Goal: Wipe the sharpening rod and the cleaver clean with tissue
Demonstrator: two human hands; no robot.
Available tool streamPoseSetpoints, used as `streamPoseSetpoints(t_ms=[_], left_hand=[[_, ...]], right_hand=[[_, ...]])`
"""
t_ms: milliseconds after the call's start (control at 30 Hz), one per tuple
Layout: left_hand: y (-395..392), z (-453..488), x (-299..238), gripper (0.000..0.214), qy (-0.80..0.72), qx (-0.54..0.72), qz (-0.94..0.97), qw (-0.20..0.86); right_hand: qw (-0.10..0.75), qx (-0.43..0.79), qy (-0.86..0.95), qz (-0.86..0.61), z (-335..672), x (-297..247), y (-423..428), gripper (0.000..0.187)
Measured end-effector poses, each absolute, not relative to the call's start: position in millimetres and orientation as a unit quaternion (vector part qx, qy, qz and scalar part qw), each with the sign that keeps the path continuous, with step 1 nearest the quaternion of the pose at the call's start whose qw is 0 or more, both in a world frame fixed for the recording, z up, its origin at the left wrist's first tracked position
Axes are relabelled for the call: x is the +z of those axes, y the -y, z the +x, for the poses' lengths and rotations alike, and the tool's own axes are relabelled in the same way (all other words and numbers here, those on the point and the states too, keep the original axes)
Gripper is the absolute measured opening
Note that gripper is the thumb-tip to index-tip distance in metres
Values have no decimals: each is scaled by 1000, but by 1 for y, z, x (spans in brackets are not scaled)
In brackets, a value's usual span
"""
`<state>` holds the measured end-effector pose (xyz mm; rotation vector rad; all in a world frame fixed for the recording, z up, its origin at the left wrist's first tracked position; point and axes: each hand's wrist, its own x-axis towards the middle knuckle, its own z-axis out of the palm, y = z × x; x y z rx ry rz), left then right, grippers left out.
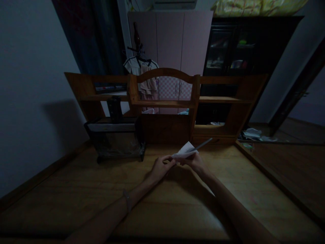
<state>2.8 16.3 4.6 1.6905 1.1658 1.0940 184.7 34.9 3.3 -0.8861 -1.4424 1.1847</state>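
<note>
A white sheet of paper, bent or folded, is held up above the wooden desk between my two hands. My left hand pinches its left lower corner with thumb and forefinger. From the right, my right hand grips the paper's lower right part. A thin grey stick-like thing pokes out from the paper up and to the right, over my right hand; its lower end is hidden by the paper, and its kind is unclear in the dim light. A bracelet circles my left wrist.
The wooden desk top spreads beneath my arms. A wooden shelf unit rises along its back edge. At the back left stands a dark-framed box-like appliance. Raised wooden edging borders the right side, with papers beyond it.
</note>
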Motion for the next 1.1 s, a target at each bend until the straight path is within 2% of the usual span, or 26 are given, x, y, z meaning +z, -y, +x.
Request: streamPoseSetpoints(t_ms=[200,400,600,900,1100], left_hand=[[-17,3,4,33,-468,442,692,328],[-14,6,0,27,-490,443,707,255],[-6,8,5,17,-484,430,742,173],[-6,8,4,17,-481,431,747,155],[-8,8,2,20,-481,437,738,185]], right_hand=[[528,511,553,-392,181,7,-28,28],[575,627,405,-335,181,6,-29,24],[574,635,364,-367,188,6,-36,26],[588,656,341,-328,190,15,-34,28],[582,663,344,-321,194,19,-36,40]])
